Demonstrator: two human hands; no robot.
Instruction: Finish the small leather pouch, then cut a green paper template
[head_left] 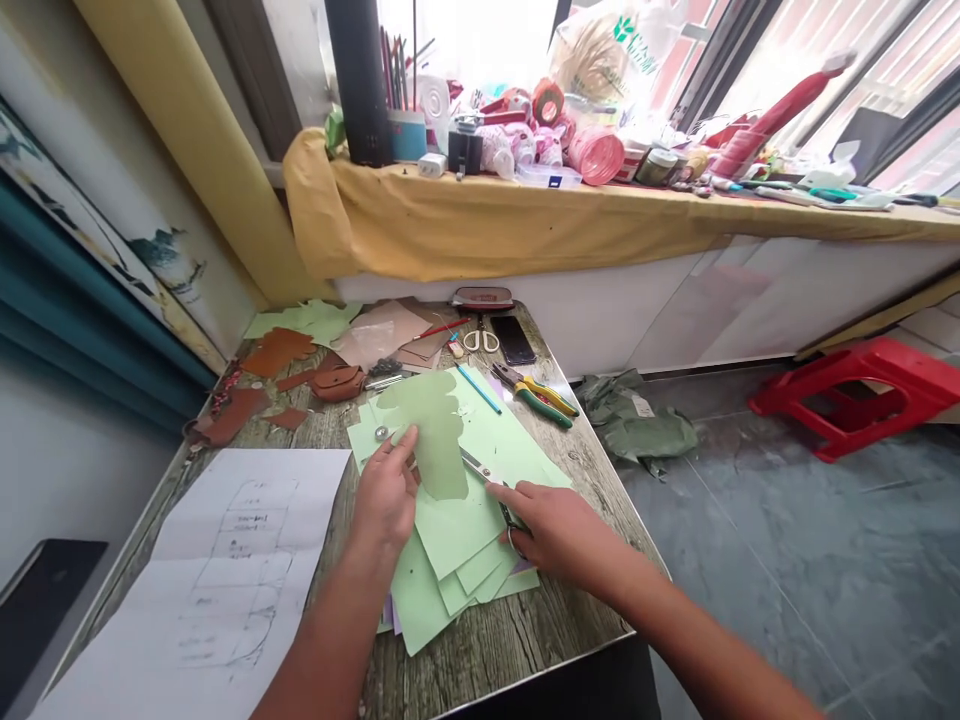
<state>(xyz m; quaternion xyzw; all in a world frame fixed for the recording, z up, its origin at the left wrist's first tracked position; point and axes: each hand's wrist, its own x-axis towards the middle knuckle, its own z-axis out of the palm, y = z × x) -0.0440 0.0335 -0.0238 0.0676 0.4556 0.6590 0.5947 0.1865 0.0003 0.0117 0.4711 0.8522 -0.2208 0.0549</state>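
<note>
My left hand [390,490] pinches the left edge of a darker green cut-out paper piece [439,435] with a wavy outline. In my right hand [551,525] is a pair of scissors [478,466], fingers through the handle loops. The blades point up and left and meet the right edge of the cut-out. Under both hands lies a stack of light green paper sheets [457,560], with some purple paper showing at its edges. A small round metal disc [381,433] sits by my left fingertips. A blue pencil [480,390] rests on the stack's far part.
Pliers [536,395], a phone [514,340] and white-handled scissors [481,340] lie beyond the stack. Brown leather pieces [277,352] and a small brown pouch [337,382] are at the far left. A drawn pattern sheet [247,550] covers the near left. A red stool [862,395] stands right.
</note>
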